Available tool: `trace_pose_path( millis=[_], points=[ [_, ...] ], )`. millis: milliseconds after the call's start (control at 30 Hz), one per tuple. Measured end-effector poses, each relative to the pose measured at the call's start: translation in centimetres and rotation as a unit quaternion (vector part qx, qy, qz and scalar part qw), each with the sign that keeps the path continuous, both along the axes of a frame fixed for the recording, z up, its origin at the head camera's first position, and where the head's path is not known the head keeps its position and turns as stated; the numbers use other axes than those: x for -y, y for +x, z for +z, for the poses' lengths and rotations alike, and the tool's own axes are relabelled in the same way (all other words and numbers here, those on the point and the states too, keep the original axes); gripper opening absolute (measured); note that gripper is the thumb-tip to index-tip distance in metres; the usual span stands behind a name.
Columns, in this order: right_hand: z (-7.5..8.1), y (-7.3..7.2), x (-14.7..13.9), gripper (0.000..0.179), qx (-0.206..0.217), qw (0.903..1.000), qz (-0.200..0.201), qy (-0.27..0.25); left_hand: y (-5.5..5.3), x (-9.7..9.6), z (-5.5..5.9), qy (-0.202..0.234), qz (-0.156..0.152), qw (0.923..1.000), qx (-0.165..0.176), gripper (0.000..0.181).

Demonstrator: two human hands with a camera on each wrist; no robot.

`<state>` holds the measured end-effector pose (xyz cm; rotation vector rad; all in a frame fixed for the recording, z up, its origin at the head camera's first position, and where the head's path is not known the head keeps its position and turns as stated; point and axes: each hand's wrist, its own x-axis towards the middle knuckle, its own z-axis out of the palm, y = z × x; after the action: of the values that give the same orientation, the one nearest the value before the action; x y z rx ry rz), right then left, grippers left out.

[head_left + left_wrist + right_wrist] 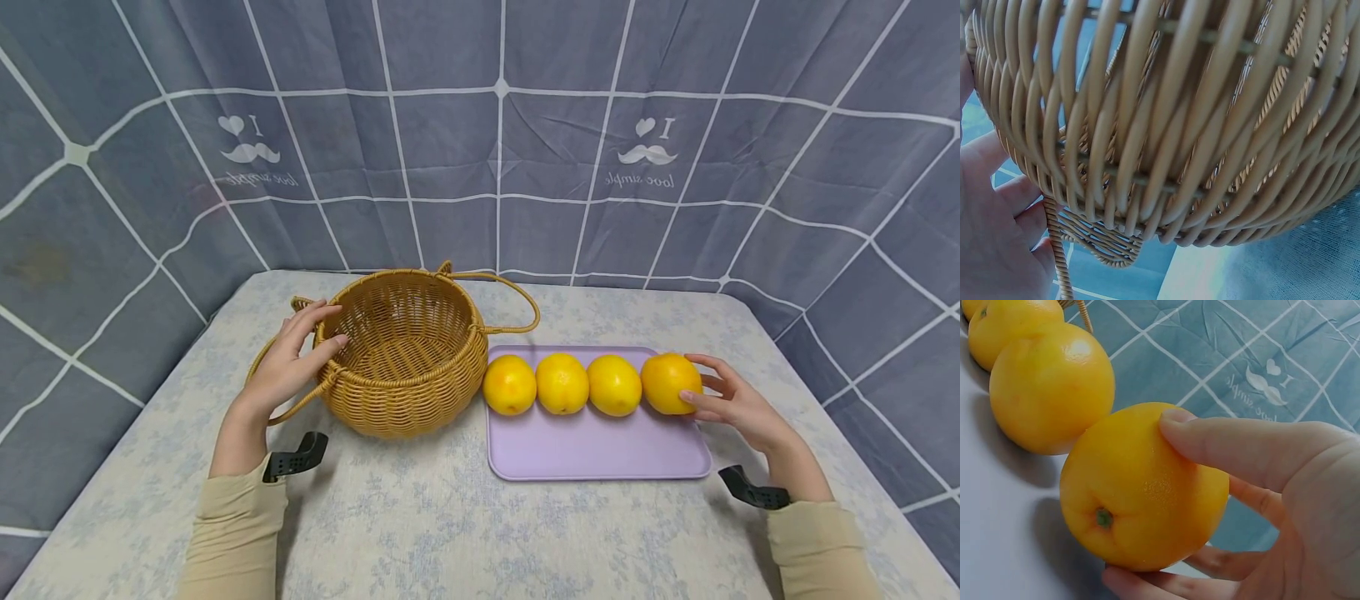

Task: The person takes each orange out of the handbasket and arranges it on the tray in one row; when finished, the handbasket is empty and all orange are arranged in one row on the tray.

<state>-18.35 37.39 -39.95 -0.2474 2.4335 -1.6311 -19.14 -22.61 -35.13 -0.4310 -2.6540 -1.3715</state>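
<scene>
A round wicker basket [405, 400] with two loop handles stands left of centre. My left hand [288, 362] holds its left rim, thumb and fingertips over the edge; the left wrist view shows the woven wall [1166, 125] close up, with fingers [1022, 194] beside it. To the right, several oranges stand in a row on a lilac tray [592, 454]. My right hand [738, 408] grips the rightmost orange [670, 383], thumb on top and fingers round its far side. In the right wrist view, this orange [1141, 494] shows its green stem spot and a shadow beneath.
The other oranges, among them the one [615, 385] beside the gripped orange, sit along the tray's middle. The basket's right handle [525, 300] sticks out behind the tray's left corner. A patterned cloth covers the table [420, 525]; a grey checked curtain [450, 150] hangs behind and at both sides.
</scene>
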Motion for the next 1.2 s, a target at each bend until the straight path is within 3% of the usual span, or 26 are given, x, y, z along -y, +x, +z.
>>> trace_pose_path(
  millis=[367,1200],
  points=[
    [0.42,0.11,-0.09,0.056,0.011,0.9995,-0.017,0.025,-0.08,0.08,-0.06,0.002,-0.001,1.0,-0.006,0.054],
    [0.39,0.19,0.78,0.061,-0.016,0.9979,-0.008,0.063,-0.26,0.1,-0.23,0.003,0.002,1.0,-0.001,0.054]
  ],
)
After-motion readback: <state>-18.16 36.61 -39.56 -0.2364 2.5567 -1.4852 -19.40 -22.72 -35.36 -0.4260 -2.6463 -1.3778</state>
